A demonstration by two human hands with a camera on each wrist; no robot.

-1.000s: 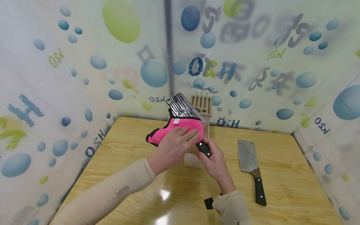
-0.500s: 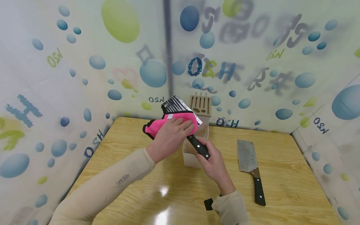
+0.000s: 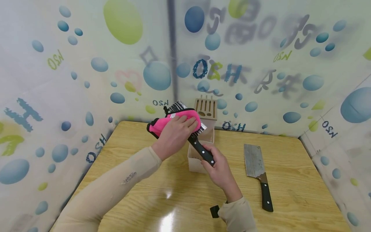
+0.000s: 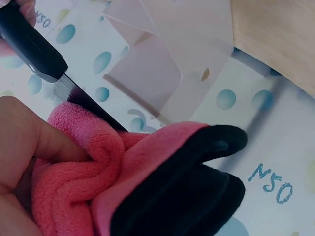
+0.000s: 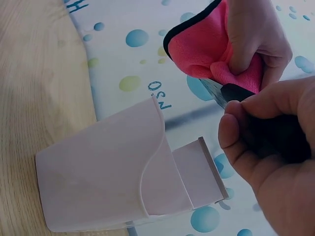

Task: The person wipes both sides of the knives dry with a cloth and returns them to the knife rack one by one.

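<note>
My right hand (image 3: 218, 167) grips the black riveted handle of a cleaver-like knife (image 3: 201, 150), which is tilted up to the left above the table. A pink cloth (image 3: 188, 116) with black edging lies over its shiny, striped-looking blade. My left hand (image 3: 175, 132) holds this cloth against the blade. In the left wrist view, the cloth (image 4: 83, 142) is bunched between thumb and fingers, with the blade's base showing beside the handle. The right wrist view shows the handle largely hidden inside my right hand (image 5: 275, 147). Most of the blade is covered by cloth and hand.
Behind the hands stands a white knife holder (image 3: 197, 162) with a slotted wooden top (image 3: 205, 109). A second cleaver (image 3: 258, 174) lies on the wooden table (image 3: 295, 180) at the right. A small black object (image 3: 214, 211) shows by my right sleeve. Patterned walls enclose the table.
The cloth and left hand have moved up along the blade, away from the handle. The blade's base now shows near the handle, and less of its upper part is visible. The knife has shifted slightly left.
</note>
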